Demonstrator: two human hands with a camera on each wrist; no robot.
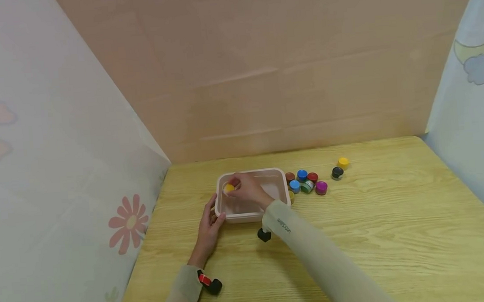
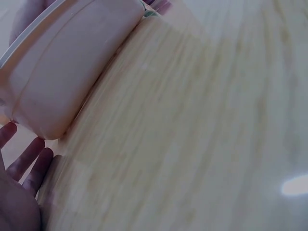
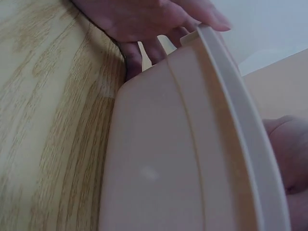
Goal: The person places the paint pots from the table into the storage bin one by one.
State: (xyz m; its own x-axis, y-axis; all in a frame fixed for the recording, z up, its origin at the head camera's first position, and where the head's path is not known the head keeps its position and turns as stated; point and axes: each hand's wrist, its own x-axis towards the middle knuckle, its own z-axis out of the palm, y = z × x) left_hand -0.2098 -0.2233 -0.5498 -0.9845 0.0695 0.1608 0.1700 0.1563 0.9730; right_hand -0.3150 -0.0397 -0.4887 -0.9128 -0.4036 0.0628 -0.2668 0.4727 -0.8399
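A pale pink rectangular plastic box [image 1: 243, 218] stands on the wooden table. Reaching over its interior, my right hand [image 1: 248, 188] pinches a small yellow-lidded pot [image 1: 229, 188] between thumb and fingers, near the box's left end. My left hand [image 1: 207, 232] steadies the box at its front left corner, thumb at the rim and the other fingers extended along the end wall. In the left wrist view those fingertips [image 2: 36, 144] touch the outside of the corner. The box wall [image 3: 149, 144] hides most of the right hand in the right wrist view.
Right of the box cluster several small pots, among them a blue one [image 1: 302, 174], a magenta one [image 1: 321, 188] and a green one [image 1: 307, 186] lying on its side. Farther right are a black pot [image 1: 337, 173] and a yellow pot [image 1: 343, 163]. A brown backdrop [image 1: 284, 95] rises behind the table.
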